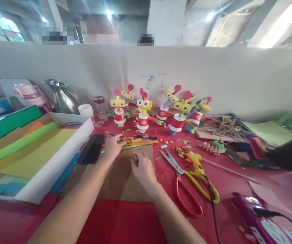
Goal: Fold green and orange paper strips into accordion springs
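Note:
My left hand reaches to the back edge of a brown cardboard sheet. Its thumb and index finger close around the left end of a yellow and orange folded paper spring. Over the cardboard, my right hand is loosely curled, fingers somewhat apart, with nothing visible in it. Orange and green paper strips lie just beyond the hands, beside a dark pen. Several paper-cup figures, among them a front one, stand behind, with yellow heads and spring arms.
Left are a phone and a white box of coloured paper. Scissors and a yellow glue gun with a black cord lie right. A purple power strip is front right. A metal jug stands behind.

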The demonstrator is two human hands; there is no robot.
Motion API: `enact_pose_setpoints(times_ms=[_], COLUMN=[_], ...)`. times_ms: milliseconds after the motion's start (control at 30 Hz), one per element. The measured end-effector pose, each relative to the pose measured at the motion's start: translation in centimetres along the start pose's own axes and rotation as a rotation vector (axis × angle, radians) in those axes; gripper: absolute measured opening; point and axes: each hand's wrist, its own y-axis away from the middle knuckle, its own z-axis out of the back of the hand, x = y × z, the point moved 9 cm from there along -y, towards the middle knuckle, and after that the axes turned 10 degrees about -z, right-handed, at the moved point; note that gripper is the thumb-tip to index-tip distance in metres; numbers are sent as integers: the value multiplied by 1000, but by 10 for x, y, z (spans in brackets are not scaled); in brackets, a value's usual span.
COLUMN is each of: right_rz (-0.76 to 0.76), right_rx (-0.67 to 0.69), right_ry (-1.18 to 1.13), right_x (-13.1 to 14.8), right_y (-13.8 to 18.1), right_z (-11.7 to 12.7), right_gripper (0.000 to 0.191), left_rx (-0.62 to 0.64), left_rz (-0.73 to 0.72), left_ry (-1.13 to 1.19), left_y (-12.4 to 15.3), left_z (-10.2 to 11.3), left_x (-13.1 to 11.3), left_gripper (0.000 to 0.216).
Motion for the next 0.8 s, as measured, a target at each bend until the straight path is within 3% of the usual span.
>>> enact_pose_setpoints(times_ms=[67,167,433,600,700,800], right_rz=[-4,-2,35,33,-14,-82], right_rx=[-2,-5,10,-19,-22,-28], right_ry=[11,12,69,256,315,224], right_x=[1,2,5,12,10,5], right_y=[0,1,3,11,13,10], right_z=[1,1,1,8,10,12], right_gripper=[28,28,25,19,16,21], left_rx=[-9,37,206,253,261,184], left_rz=[27,34,-174,-330,-335,-296], left_ry=[-149,-263,-359,-507,-451,-220], left_y=[5,18,43,60,62,58], left_z=[3,5,-7,-16,-14,-2], left_x=[1,0,-27,-44,-41,-39], left_gripper=[57,63,22,25,28,24])
